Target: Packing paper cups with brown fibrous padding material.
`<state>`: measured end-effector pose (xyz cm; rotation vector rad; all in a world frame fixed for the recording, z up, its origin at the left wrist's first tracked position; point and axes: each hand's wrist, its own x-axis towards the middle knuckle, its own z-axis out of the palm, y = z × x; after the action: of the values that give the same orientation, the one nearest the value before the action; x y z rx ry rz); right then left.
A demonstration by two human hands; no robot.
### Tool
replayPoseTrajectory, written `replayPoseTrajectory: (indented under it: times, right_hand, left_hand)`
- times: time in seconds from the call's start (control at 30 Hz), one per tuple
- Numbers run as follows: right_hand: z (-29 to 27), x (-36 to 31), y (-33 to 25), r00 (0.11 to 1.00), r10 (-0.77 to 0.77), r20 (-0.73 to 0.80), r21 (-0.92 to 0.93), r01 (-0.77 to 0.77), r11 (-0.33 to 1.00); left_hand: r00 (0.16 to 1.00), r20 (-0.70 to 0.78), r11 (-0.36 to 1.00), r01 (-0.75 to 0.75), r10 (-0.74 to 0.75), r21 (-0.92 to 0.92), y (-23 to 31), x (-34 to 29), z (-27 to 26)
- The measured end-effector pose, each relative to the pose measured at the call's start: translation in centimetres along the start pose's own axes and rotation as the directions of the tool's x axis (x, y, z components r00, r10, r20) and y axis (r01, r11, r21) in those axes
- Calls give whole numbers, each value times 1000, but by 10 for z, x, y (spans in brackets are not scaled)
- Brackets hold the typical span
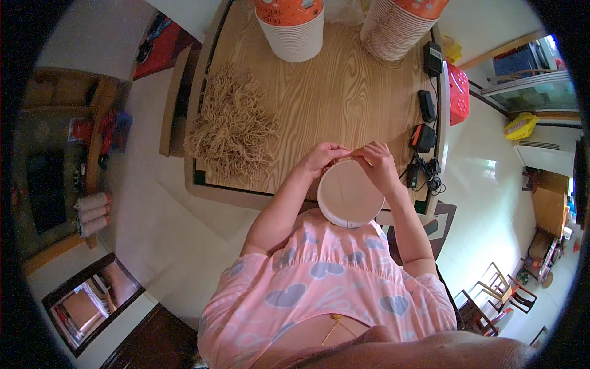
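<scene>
**Left hand (pixel 326 158) and right hand (pixel 376 163) meet at the bucket's (pixel 350 195) far rim**

The left hand has thumb and fingers drawn together in a pinch at the rim, and the right hand pinches just beside it, so that the fingertips nearly meet or touch. Whether a strand lies between them is too small to tell; the rim itself is within their grip. The bucket sits between the forearms at the near edge of the table (pixel 332 101), its mouth turned up toward the wearer and its near side overlapping the dress (pixel 326 270) in this view. A thin line runs down the pale inside, perhaps a seam or a strand, and a small dark mark shows at the near rim.

On the table's left lies a loose heap of brown cords (pixel 233 126), apart from both hands. At the far side stand two stacks of white-and-orange buckets: the left stack (pixel 294 40) looks plain-sided, while the right stack (pixel 393 31) has brown strands along it. Chargers and cables (pixel 435 184) line the right edge.

The step in hand looks to be fixing a cord at the far rim, probably as a handle. The next move would call for a steady bucket, one hand bracing the rim while the other draws the cord snug without bending the wall.
</scene>
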<state>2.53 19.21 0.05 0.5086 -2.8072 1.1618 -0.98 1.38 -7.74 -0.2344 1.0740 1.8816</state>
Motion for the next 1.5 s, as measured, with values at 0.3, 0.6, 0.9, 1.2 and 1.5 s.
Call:
replayPoseTrajectory:
  times: [0.3, 0.6, 0.9, 1.2, 1.5]
  right_hand:
    - [4, 1, 9, 975, 213, 64, 295, -222, 929]
    - [19, 1, 16, 912, 386, 138, 483, -402, 778]
    - [22, -3, 1, 919, 386, 82, 574, -361, 735]
    - [28, -3, 6, 894, 440, 84, 514, -417, 749]
    - [31, -5, 12, 903, 424, 74, 449, -410, 794]
  left_hand:
    - [967, -86, 956, -219, 239, 197, 3, -7, 12]
    - [891, -123, 754, -288, 437, 590, 6, -8, 18]
    - [924, -161, 888, -269, 347, 372, 8, -11, 18]
    - [889, -123, 846, -366, 441, 387, 2, -6, 18]
    - [846, -201, 828, -386, 493, 407, 5, -10, 22]
